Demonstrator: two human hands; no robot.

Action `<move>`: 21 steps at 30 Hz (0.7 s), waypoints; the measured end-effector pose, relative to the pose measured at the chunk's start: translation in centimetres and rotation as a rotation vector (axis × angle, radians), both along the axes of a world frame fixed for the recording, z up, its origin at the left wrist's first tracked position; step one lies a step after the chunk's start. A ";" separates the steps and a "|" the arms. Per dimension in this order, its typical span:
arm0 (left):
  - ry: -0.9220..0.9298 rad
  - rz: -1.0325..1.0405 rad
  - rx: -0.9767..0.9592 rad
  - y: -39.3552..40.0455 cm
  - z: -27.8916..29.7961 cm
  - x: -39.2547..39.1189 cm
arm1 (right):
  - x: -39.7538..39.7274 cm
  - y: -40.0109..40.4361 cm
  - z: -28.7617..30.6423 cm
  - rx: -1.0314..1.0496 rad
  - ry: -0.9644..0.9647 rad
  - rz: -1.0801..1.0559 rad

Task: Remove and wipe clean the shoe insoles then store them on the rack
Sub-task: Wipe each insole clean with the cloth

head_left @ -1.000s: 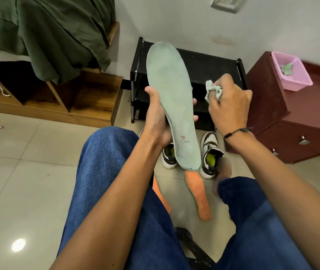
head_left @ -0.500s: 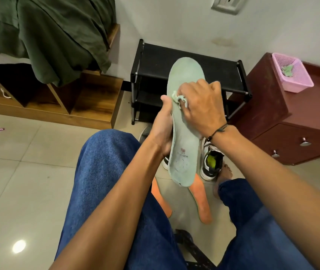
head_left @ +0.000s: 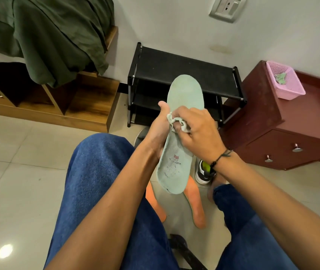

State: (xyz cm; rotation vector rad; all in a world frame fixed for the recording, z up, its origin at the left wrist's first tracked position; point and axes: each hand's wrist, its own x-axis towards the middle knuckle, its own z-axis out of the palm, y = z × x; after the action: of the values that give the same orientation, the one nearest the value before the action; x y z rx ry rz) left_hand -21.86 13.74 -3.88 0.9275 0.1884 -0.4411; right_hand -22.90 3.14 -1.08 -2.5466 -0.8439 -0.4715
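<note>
— What's there, biggest first?

— Upper middle of the frame, the black two-tier fabric shoe rack (head_left: 184, 73) against the wall, both shelves bare as far as I can see. In front of it, centre frame, the long pale green foam insole (head_left: 176, 152) stands nearly upright. The left hand (head_left: 156, 131) grips its left edge. The right hand (head_left: 196, 131) is curled round a small crumpled pale wipe (head_left: 176, 123), pressing it on the insole's middle.

— So which step?

— Wiping, I'd say. Next he'd need to work toward the heel, where dark specks show, then reach forward to the rack.

— Anything unclear?

— Two orange insoles (head_left: 195, 205) lie on the floor at lower centre, half behind his knees; whether they're cleaned, I can't tell. One black-and-white sneaker (head_left: 204, 172) peeks out under his right wrist; its partner is nearly all hidden. The insole's print is unreadable.
</note>
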 end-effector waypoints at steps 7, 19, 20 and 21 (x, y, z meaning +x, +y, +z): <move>-0.085 -0.128 -0.010 0.8 0.2 -1.4 | 2.9 0.8 0.5 -0.074 -0.009 -0.097; 0.028 -0.425 -0.162 2.7 -0.1 -1.4 | 7.1 1.7 1.6 -0.010 0.089 -0.343; 0.042 -0.404 -0.136 2.7 0.2 -1.3 | 6.6 1.8 1.6 0.059 0.088 -0.303; 0.053 -0.365 -0.113 2.6 0.4 -1.1 | 5.7 1.9 1.5 0.090 0.082 -0.249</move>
State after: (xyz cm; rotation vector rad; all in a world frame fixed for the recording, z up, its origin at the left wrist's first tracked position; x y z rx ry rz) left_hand -22.94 16.32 -3.47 0.8406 0.0402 -0.8062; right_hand -17.21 5.06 0.42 -2.5781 -0.4680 -0.4655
